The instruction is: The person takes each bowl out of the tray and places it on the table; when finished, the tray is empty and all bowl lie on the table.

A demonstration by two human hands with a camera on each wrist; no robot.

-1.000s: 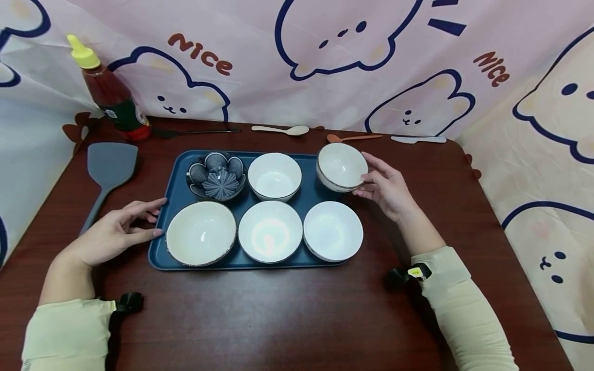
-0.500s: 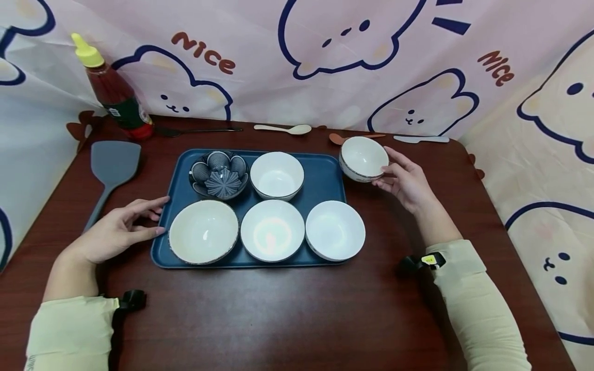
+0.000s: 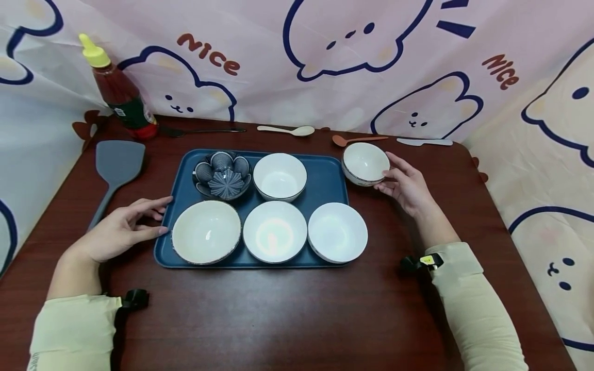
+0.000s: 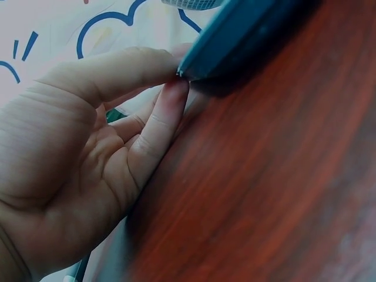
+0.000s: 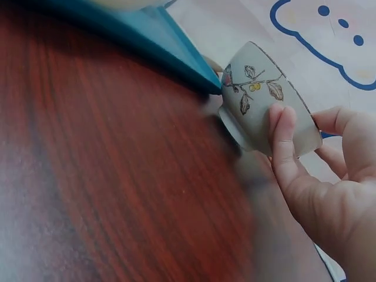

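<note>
My right hand point(image 3: 408, 188) holds a small cream bowl point(image 3: 365, 162) by its right side, fingers at the brown rim and wall. In the right wrist view the bowl point(image 5: 252, 97) shows a painted leafy branch, and its foot is low over the table beside the tray's corner. My left hand point(image 3: 118, 229) touches the left edge of the blue tray point(image 3: 325, 180) with thumb and forefinger spread apart. On the tray stand a dark petal-shaped bowl point(image 3: 224, 178), a white bowl point(image 3: 280, 175) behind, and a wide cream bowl point(image 3: 206, 233) and two white bowls point(image 3: 275, 232) in front.
A grey spatula point(image 3: 119, 162) lies left of the tray, with a red sauce bottle point(image 3: 127, 103) behind it. Along the back lie a black utensil point(image 3: 209, 131), a cream spoon point(image 3: 292, 131), an orange spoon point(image 3: 357, 139) and a pale knife point(image 3: 424, 141). A patterned cloth point(image 3: 260, 93) hangs behind.
My right hand has carried the small cream bowl rightward off the tray's back right corner and lowered it beside the tray. The left hand has stayed at the tray's edge.
</note>
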